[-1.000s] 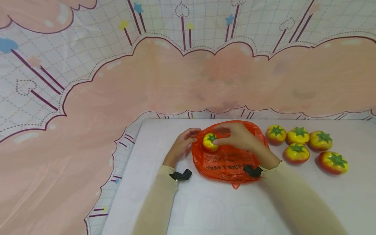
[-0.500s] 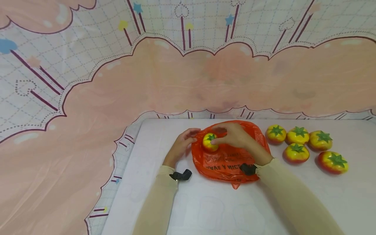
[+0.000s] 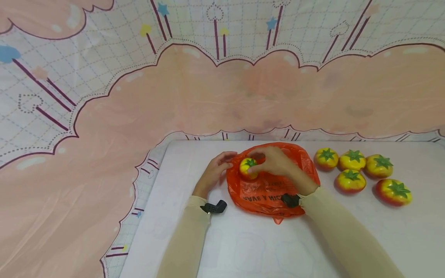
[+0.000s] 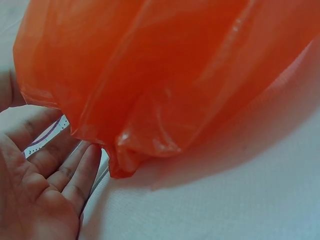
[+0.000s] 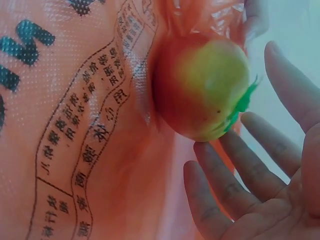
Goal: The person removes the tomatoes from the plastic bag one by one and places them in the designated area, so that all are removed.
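A red plastic bag (image 3: 267, 193) with black print lies spread on the white table, its rim puffed up all round. On its left part sits a shiny yellow-and-red fruit (image 3: 248, 168) with a green star-shaped leaf top, looking like a tomato or persimmon. My right hand (image 3: 274, 161) reaches over the bag from the right; its thumb and fingers lie around the fruit. In the right wrist view the fingers (image 5: 220, 185) are spread, with the tips close to or touching the fruit (image 5: 202, 87). My left hand (image 4: 45, 180) stands at the bag's left edge, fingers extended, fingertips against the plastic.
Several similar fruits (image 3: 350, 181) stand grouped on the table (image 3: 278, 247) to the right of the bag. A patterned pink and white cloth (image 3: 222, 96) hangs behind the table and along its left side. Black cameras sit on both wrists.
My right hand and forearm have shifted slightly left, and its thumb and fingers have come closer around the fruit. The left hand, bag and fruit have stayed nearly still.
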### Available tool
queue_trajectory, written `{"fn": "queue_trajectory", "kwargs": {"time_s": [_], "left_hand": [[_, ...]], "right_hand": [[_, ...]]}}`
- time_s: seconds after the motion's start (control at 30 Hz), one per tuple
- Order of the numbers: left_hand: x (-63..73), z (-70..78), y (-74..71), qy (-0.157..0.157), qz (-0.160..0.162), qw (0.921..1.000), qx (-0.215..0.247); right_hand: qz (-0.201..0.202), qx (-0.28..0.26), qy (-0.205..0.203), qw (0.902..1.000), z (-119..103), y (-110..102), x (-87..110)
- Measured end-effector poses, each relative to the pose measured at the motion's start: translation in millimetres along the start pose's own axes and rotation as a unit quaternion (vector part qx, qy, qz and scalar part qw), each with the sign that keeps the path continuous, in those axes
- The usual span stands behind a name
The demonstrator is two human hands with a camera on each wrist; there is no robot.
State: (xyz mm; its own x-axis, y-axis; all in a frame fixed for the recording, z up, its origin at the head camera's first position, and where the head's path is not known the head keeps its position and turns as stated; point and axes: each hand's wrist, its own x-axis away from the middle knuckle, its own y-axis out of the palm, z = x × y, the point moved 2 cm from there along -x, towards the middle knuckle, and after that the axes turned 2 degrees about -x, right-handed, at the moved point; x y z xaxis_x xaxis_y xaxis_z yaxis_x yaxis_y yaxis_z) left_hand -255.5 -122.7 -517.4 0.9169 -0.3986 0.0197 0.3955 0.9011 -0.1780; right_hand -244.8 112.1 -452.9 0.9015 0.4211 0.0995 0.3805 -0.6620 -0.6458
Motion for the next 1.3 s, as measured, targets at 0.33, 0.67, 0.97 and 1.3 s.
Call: {"fn": "queue_trajectory", "kwargs": {"time_s": [0.33, 0.67, 0.97, 1.3], "left_hand": [[-0.4, 1.2, 0.6, 0.001, 0.002, 1.0000, -0.006], [-4.1, -0.4, -0.5, 0.003, -0.004, 1.0000, -0.002], [-2.2, -1.3, -0.5, -0.003, 0.002, 1.0000, -0.006], [-1.5, -0.7, -0.6, -0.003, 0.004, 1.0000, -0.005]], "right_hand": [[-0.012, -0.003, 0.021, 0.9997, 2.1, 7.4, -3.6], [-0.019, -0.011, 0.029, 0.9993, 1.6, 8.2, -1.6], [-0.039, -0.013, 0.033, 0.9986, 3.2, 13.9, -2.1], [-0.034, -0.009, 0.023, 0.9991, 2.8, 14.9, -0.8]]}}
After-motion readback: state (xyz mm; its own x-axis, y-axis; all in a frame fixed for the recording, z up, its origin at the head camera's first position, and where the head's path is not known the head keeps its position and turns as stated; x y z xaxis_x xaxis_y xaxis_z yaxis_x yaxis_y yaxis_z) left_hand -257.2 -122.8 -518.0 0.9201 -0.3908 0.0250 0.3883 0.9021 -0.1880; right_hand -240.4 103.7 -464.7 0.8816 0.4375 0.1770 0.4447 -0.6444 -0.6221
